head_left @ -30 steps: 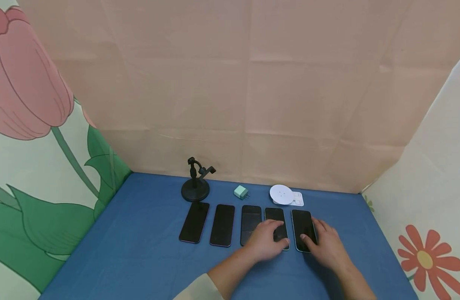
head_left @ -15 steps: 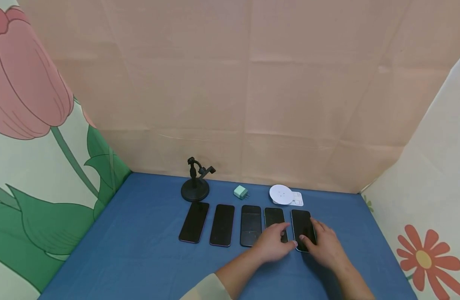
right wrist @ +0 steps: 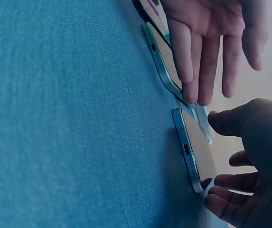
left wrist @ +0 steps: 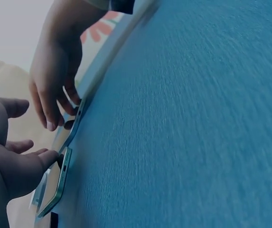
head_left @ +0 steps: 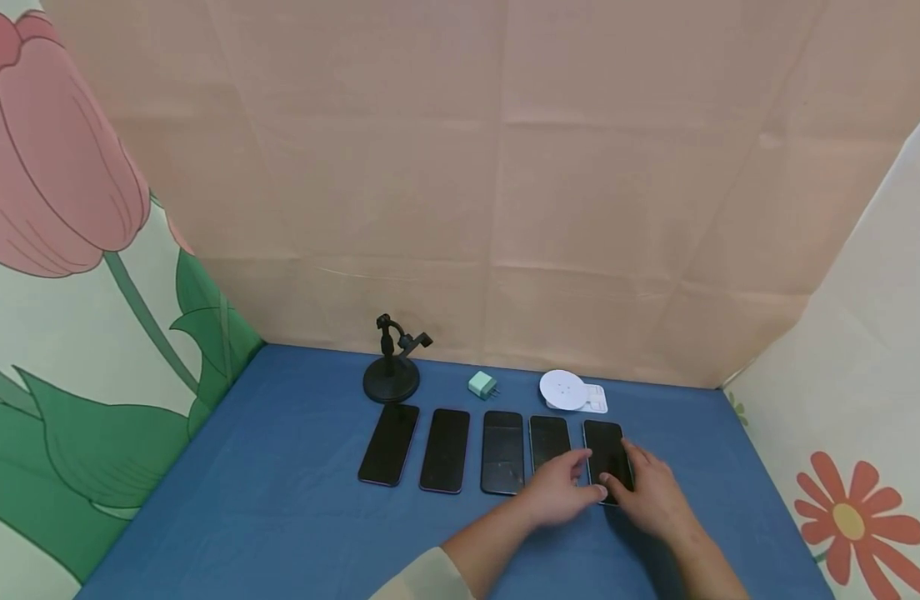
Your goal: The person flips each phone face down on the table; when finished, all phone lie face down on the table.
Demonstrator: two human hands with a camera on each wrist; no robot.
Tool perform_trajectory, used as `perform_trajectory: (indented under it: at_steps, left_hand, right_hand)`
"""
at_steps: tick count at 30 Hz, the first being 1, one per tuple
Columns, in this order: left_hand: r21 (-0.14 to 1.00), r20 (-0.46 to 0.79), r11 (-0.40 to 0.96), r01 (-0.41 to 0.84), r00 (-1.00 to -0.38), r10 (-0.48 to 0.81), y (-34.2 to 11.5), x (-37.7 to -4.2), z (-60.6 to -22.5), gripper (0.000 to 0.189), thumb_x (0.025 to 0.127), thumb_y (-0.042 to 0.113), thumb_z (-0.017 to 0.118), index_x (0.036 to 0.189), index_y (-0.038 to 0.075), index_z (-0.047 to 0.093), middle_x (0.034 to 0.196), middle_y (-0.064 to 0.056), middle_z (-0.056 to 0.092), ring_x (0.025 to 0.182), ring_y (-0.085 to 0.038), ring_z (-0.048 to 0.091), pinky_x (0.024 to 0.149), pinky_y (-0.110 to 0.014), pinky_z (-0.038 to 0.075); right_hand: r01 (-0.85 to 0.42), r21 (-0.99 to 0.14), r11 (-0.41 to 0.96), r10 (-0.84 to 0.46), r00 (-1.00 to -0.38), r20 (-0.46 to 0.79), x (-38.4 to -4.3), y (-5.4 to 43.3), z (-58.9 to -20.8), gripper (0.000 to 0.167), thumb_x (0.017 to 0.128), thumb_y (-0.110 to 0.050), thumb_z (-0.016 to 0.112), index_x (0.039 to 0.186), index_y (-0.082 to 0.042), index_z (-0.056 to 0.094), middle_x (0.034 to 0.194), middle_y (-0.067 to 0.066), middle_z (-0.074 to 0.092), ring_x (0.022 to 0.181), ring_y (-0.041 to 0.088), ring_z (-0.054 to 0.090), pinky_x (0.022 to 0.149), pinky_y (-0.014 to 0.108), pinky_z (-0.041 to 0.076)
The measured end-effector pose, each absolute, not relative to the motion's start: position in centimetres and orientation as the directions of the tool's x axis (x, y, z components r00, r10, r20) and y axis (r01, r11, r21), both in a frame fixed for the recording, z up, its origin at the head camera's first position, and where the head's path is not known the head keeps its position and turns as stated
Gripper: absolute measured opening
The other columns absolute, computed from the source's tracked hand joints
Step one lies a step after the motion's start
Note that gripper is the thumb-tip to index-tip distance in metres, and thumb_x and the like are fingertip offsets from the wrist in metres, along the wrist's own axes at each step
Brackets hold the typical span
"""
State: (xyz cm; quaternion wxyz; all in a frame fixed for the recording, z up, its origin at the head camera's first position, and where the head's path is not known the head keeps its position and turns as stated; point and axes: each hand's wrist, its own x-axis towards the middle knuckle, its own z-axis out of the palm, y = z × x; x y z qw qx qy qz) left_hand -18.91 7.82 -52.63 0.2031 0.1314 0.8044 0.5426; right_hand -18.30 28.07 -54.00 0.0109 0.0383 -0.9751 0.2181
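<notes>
The right hand (head_left: 653,497) is moderately spread, its bent fingers and thumb around the rightmost phone (head_left: 604,442), which lies face up on the desk (head_left: 280,508); whether the fingertips touch it cannot be told. The left hand (head_left: 559,493) is wide, fingers extended and thumb apart, just above the gap between that phone and the fourth phone (head_left: 548,438); contact is unclear.

Both phones are flat slabs with rounded corners, glossy dark glass and smooth edges pierced by a port and small holes. Three more dark phones (head_left: 444,451) continue the row leftward. The blue cloth covering looks finely ribbed. Behind stand a matte black stand (head_left: 390,380) with a round base, a pale green cube-shaped plug (head_left: 481,384) and a flat white disc (head_left: 562,389).
</notes>
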Motion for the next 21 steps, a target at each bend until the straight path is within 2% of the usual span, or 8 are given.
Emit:
perform_trajectory:
  at_steps: [6,13,18,21]
  left_hand:
    - [0.940,-0.217,0.334,-0.071,-0.879,0.424,8.3,-18.9,-52.5,0.061,0.095,0.034,0.075,0.150,0.017,0.054,0.150,0.003,0.057,0.135,-0.020,0.057,0.105,-0.039,0.053]
    - [0.957,-0.225,0.262,-0.122,-0.883,0.413,8.9,-18.8,-52.6,0.058,0.094,0.026,0.077,0.147,0.012,0.057,0.148,-0.004,0.059,0.135,-0.024,0.057,0.106,-0.043,0.051]
    - [0.970,-0.240,0.144,-0.198,-0.881,0.409,9.2,-18.8,-52.5,0.059,0.094,0.021,0.075,0.148,0.006,0.055,0.151,-0.013,0.055,0.140,-0.030,0.052,0.112,-0.049,0.046]
    - [0.959,-0.267,0.023,-0.282,-0.875,0.404,9.2,-18.9,-52.5,0.061,0.094,0.017,0.076,0.148,0.002,0.053,0.151,-0.018,0.054,0.141,-0.033,0.050,0.113,-0.053,0.043]
  right_hand:
    - [-0.084,-0.442,0.893,-0.078,-0.996,0.031,-18.4,28.3,-54.2,0.080,0.097,-0.040,0.070,0.150,0.012,0.041,0.144,0.041,0.048,0.129,0.062,0.047,0.104,0.072,0.040]
    - [-0.091,-0.456,0.886,-0.079,-0.996,0.044,-18.4,28.3,-54.3,0.077,0.096,-0.035,0.072,0.148,0.013,0.043,0.142,0.040,0.050,0.128,0.061,0.049,0.104,0.071,0.041]
    - [-0.075,-0.466,0.882,-0.070,-0.997,0.027,-18.5,28.1,-54.2,0.076,0.096,-0.033,0.071,0.149,0.014,0.042,0.143,0.040,0.049,0.129,0.060,0.048,0.105,0.071,0.040]
    - [-0.071,-0.471,0.879,-0.068,-0.997,0.025,-18.5,28.1,-54.2,0.075,0.097,-0.030,0.071,0.149,0.014,0.041,0.143,0.040,0.049,0.130,0.059,0.048,0.106,0.070,0.040]
